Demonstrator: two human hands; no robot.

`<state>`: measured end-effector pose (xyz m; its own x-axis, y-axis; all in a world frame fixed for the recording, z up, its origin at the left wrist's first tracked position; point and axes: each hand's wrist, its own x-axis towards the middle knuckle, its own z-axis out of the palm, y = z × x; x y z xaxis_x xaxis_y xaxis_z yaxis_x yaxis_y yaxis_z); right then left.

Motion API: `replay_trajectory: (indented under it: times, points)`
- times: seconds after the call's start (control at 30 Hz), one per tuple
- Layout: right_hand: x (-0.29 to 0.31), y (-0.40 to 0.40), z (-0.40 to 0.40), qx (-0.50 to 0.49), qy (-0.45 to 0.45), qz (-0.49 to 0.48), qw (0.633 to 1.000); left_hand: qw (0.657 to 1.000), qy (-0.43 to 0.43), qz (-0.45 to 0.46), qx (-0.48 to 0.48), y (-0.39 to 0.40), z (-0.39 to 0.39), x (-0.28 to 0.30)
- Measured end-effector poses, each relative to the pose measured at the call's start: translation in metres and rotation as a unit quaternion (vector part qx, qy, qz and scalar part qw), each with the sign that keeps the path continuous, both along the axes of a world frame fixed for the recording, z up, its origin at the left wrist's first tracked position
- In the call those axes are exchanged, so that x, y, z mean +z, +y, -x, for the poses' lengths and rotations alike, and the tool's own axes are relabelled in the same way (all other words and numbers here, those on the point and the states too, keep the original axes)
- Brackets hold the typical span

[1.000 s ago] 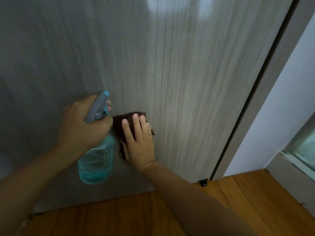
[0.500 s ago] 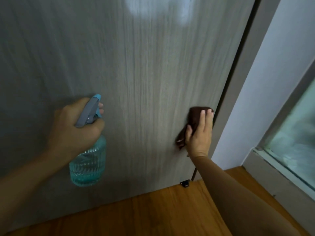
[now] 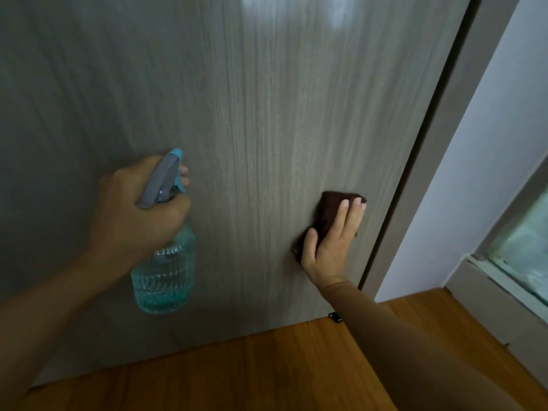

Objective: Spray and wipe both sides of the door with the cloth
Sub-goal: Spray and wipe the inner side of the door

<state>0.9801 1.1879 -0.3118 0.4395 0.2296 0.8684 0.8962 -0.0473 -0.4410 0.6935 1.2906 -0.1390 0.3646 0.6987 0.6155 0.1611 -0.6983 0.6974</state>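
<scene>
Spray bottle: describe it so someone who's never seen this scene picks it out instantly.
Start from the big grey wood-grain door filling the view. In front of its lower left, the left hand grips the spray bottle by the neck. It is the only see-through thing: ribbed teal glass with a grey-and-blue trigger head, unlike the dark brown cloth to its right.

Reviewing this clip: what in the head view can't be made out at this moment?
- Door: top and left side cut off by the frame; its other side is hidden.
- Cloth: mostly covered by the right hand.
- Spray bottle: neck and trigger hidden by the left hand.
- Small black object at the door's foot: too small to identify.
</scene>
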Motion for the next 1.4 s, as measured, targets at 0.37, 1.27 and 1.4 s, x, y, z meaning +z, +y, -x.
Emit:
replay_trajectory:
  times: [0.37,1.27,1.4]
  points:
    - [-0.002,0.061,0.128,0.055,-0.019,0.035,0.998,0.999,-0.029,0.015,0.037,0.021,0.047,0.007]
    - [0.014,0.2,0.409,0.136,-0.054,0.073,0.987,0.957,-0.069,-0.018,0.281,0.117,0.29,-0.032]
    - [0.013,0.22,0.443,0.108,-0.092,0.102,0.985,0.954,-0.08,-0.033,0.287,0.128,0.309,-0.015]
